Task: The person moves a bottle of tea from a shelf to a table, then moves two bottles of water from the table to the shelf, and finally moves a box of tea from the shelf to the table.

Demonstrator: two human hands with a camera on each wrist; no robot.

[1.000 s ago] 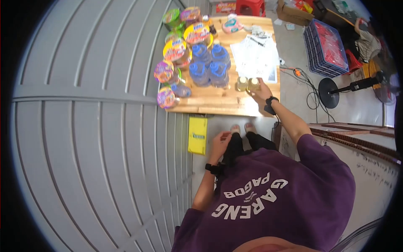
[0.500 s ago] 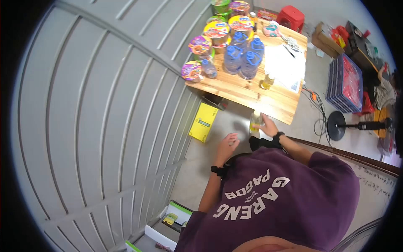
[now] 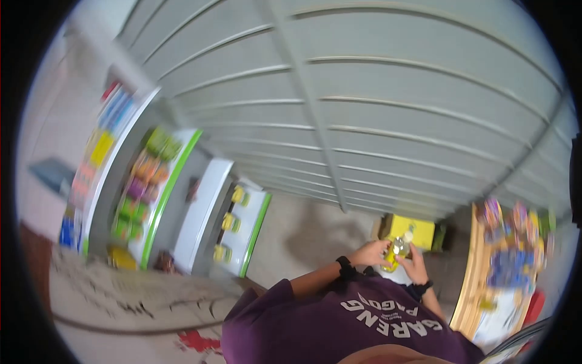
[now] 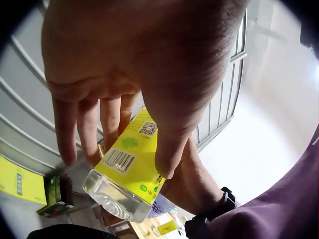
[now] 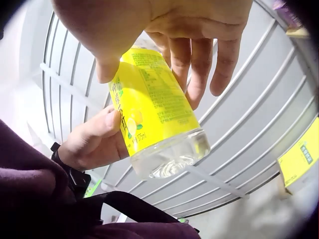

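I am taking the yellow cardboard box (image 3: 423, 230) on the floor as the landmark. A person in a purple short-sleeved shirt (image 3: 388, 315) is standing on the near side of the box. The clear plastic bottle with the yellow printed label (image 5: 157, 109) is being held between both hands, just on the person's side of the box.

Left hand (image 3: 368, 253): it is gripping the bottle; the thumb is resting on the label, next to the barcode (image 4: 118, 160) and the QR code (image 4: 148, 129), and the fingers are passing behind. Right hand (image 3: 417, 268): it is gripping the same bottle from the opposite side, with the thumb and fingers spanning the label. The transparent base is showing past the label's edge.

Surroundings: the grey ribbed metal wall (image 3: 394, 139) is rising behind the box. To the right of the box, the pale wooden table (image 3: 474, 273) is carrying blue-capped clear plastic jugs (image 3: 512, 267), colourful round tubs (image 3: 492, 212) and white paper sheets (image 3: 498, 318). Well left of the box, the white, green-edged shelving unit (image 3: 256, 233) is holding packaged goods; motion blur is obscuring their details.
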